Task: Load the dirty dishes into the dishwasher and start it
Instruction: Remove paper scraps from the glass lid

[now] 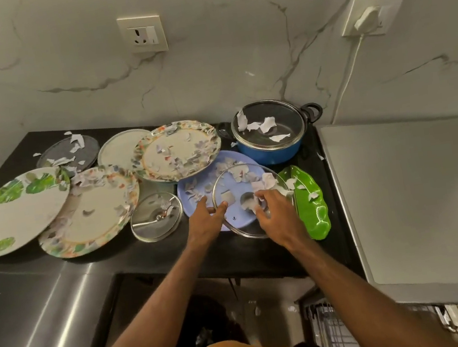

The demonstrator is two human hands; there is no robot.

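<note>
- Partly hidden: the glass lid (235, 193) centre, under my right hand (276, 216), fingers curled; hold unclear
- My left hand (206, 219) pinches its rim
- Green dish (311, 205) right, blue pot (268, 149) farther

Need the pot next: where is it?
Head view, right of centre: the blue pot sits at the counter's back, behind the blue plate and green dish.

Dim, soft indoor light (wide-angle bowing at edges), slightly blurry.

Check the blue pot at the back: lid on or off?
On. A steel-rimmed glass lid spans the blue pot, with torn paper scraps lying on top of it.
</note>
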